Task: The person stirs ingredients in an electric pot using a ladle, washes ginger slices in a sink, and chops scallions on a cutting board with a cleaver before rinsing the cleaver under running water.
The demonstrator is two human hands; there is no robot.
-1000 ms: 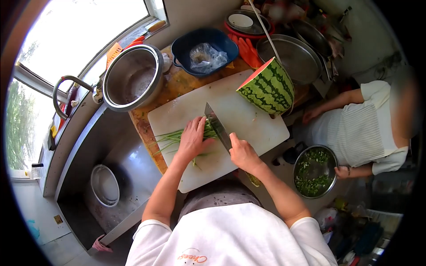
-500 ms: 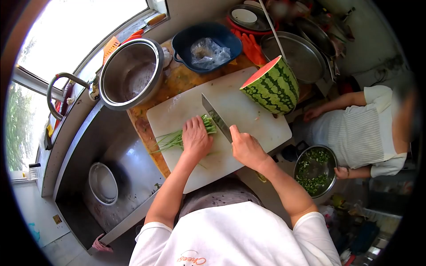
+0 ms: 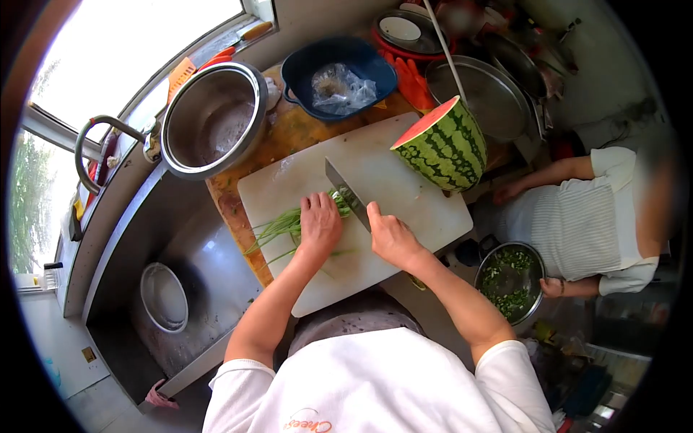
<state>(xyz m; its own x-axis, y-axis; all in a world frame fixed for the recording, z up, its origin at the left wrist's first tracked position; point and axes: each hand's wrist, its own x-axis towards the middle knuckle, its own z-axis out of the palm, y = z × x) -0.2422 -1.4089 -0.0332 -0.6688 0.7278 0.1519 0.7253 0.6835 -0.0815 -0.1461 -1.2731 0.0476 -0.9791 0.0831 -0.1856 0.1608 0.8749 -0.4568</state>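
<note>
My left hand (image 3: 321, 222) presses a bunch of thin green stalks (image 3: 280, 226), perhaps chives or scallions, onto the white cutting board (image 3: 411, 184), its fingers bent over them. Loose ends trail off to the left past the board's edge. In my right hand (image 3: 393, 238) is the handle of a kitchen knife (image 3: 345, 189) with a broad blade. The blade stands across the right end of the bunch, just beside my left fingertips. Whether its edge touches the board is hidden. A cut watermelon (image 3: 449, 148) rests at the board's far right corner.
Behind the board are a deep steel pot (image 3: 214, 119) and a dark blue basin (image 3: 338, 78) holding a plastic bag. A metal sink (image 3: 209, 260) with a small bowl (image 3: 164, 297) lies left. At right, another person's hand (image 3: 553, 287) holds a bowl of chopped greens (image 3: 509, 280).
The knife has moved slightly left, from beside the bunch to its cut end. My left hand has shifted a little to the right on the stalks.
</note>
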